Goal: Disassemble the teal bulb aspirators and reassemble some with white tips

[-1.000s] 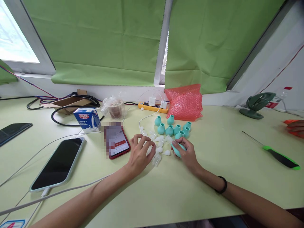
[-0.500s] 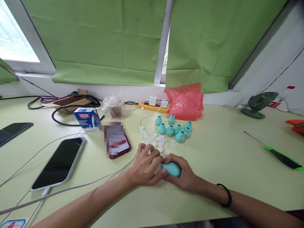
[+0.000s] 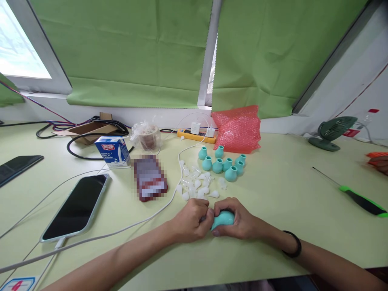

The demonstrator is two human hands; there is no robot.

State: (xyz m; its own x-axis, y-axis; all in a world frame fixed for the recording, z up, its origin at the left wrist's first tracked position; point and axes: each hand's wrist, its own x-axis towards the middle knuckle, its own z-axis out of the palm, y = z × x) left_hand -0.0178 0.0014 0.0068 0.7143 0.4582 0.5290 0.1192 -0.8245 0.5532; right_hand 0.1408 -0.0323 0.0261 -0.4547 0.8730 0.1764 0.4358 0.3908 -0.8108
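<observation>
My right hand [image 3: 239, 220] is wrapped round a teal rubber bulb [image 3: 223, 219], with the thumb below and fingers over the top. Against the bulb's left end, my left hand [image 3: 195, 221] is closed on a translucent plastic tip [image 3: 203, 218], mostly hidden by the fingers. How far the tip sits in the bulb cannot be seen. Just beyond the hands lie several loose translucent tips [image 3: 197, 184]. Behind them, several more teal bulbs [image 3: 230, 173] stand with their open necks upward.
A red-cased phone [image 3: 150, 178], a white-edged phone [image 3: 75, 208] and a milk carton [image 3: 112, 151] are at left. A white cable [image 3: 145, 220] crosses the table. Red bubble wrap [image 3: 236, 129], a power strip [image 3: 197, 136], a fan [image 3: 333, 131] and a screwdriver [image 3: 360, 200] lie farther out. Another person's hand [image 3: 380, 163] shows at far right.
Both hands have drawn slightly nearer and to the right with the bulb. My left fingers have curled tighter round the tip, uncovering more loose tips. Another person's hand now shows at far right.
</observation>
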